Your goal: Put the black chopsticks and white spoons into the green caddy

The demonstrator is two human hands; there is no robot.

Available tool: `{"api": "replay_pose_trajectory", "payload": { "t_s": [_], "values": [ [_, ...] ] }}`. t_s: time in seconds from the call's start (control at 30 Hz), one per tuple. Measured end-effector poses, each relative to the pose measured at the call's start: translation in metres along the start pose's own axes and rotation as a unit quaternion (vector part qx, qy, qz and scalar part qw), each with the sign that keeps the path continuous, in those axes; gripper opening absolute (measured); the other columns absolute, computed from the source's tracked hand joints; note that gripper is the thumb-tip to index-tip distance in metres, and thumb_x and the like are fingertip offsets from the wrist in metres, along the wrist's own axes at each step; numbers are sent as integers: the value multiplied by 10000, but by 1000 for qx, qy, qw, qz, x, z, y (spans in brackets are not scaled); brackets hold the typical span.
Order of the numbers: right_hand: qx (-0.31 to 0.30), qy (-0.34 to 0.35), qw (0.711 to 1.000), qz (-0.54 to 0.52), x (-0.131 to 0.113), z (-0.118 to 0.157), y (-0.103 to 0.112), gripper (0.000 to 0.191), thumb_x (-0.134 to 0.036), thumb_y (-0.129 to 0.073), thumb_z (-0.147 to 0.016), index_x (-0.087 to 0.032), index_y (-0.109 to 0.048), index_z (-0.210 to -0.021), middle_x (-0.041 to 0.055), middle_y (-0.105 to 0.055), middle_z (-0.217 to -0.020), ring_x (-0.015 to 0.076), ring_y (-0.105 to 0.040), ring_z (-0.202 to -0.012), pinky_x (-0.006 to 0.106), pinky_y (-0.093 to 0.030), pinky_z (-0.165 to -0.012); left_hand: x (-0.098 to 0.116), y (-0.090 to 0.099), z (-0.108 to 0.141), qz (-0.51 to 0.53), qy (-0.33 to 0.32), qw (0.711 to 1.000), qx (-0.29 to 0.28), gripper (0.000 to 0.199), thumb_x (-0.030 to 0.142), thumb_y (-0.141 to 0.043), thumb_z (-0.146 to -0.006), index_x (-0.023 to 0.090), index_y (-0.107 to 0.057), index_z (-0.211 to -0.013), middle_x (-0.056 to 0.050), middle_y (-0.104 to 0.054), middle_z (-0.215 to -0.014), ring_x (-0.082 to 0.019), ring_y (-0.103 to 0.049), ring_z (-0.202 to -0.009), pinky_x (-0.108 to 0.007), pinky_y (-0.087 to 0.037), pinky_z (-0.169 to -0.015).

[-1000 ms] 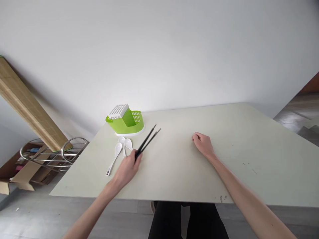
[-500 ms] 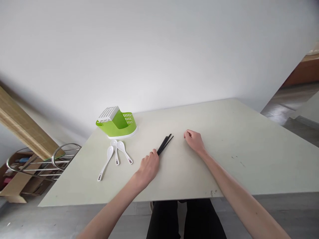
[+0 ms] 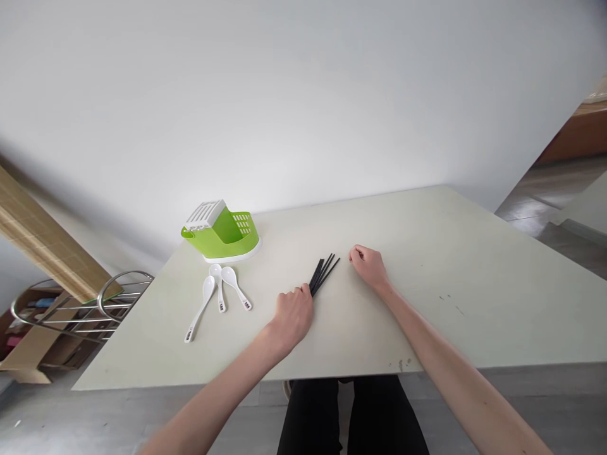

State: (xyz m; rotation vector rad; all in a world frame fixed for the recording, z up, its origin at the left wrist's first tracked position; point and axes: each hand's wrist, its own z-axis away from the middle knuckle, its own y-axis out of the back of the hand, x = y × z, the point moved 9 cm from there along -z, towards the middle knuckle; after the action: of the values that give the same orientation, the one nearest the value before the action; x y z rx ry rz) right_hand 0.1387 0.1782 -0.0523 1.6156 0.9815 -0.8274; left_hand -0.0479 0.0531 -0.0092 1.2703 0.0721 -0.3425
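Note:
My left hand (image 3: 294,316) is closed round a bundle of several thin black sticks (image 3: 323,272), whose ends fan out past the fingers over the table. To the right, my right hand (image 3: 368,265) rests on the table with its fingers curled; nothing shows in it. Three white spoons (image 3: 229,278) with dark marks on their handles lie left of my left hand. Behind them stands a green holder (image 3: 218,243) with a white slatted top (image 3: 205,215) and a white base.
The pale table (image 3: 427,240) reaches back to a white wall (image 3: 303,101). Beyond its left edge are a metal rack (image 3: 114,303), a long tan board (image 3: 47,234) and a cardboard box (image 3: 33,344) on the floor.
My left hand has moved a little to the right with the black sticks, and their ends are spread wider. My right hand has hardly moved.

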Motion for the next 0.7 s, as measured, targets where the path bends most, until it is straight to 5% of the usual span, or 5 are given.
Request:
{"api": "replay_pose_trajectory", "payload": {
  "t_s": [0.23, 0.33, 0.43, 0.57, 0.7],
  "values": [
    [-8, -7, 1000, 8, -1, 2, 0, 264, -289, -434, -859, -237, -554, -630, -30, -523, -540, 147, -411, -511, 287, -305, -558, -38, 14, 27, 47, 36, 992, 114, 463, 499, -488, -1043, 93, -603, -1235, -173, -659, -1140, -336, -694, -1027, -449, -556, -863],
    [-12, -9, 1000, 13, -1, 3, -1, 259, -285, -440, -856, -238, -561, -632, -34, -519, -535, 148, -419, -511, 287, -309, -561, -89, 17, 42, 70, 86, 968, 224, 559, 549, -468, -1034, 80, -574, -1319, -209, -620, -1254, -365, -624, -1177, -514, -478, -1038],
    [-15, -11, 1000, 17, -2, 4, -1, 255, -280, -446, -854, -238, -565, -633, -35, -528, -543, 147, -424, -518, 287, -310, -565, -152, 2, 57, 85, 205, 928, 300, 696, 594, -499, -986, 45, -512, -1414, -300, -468, -1471, -461, -438, -1405, -658, -284, -1179],
    [-17, -14, 1000, 20, -3, 6, 0, 256, -277, -443, -856, -238, -558, -630, -35, -531, -551, 146, -418, -523, 285, -307, -564, -210, -40, 61, 188, 332, 888, 258, 989, 705, -501, -912, 7, -277, -1575, -382, -153, -1660, -556, -133, -1551, -787, -150, -1161],
    [-16, -17, 1000, 20, -2, 7, 1, 257, -283, -439, -856, -237, -560, -635, -35, -521, -546, 147, -416, -524, 281, -308, -567, -226, -66, 55, 269, 355, 879, 173, 1126, 757, -502, -873, 19, -113, -1629, -375, -77, -1695, -550, -149, -1560, -793, -166, -1156]
  ]
}}
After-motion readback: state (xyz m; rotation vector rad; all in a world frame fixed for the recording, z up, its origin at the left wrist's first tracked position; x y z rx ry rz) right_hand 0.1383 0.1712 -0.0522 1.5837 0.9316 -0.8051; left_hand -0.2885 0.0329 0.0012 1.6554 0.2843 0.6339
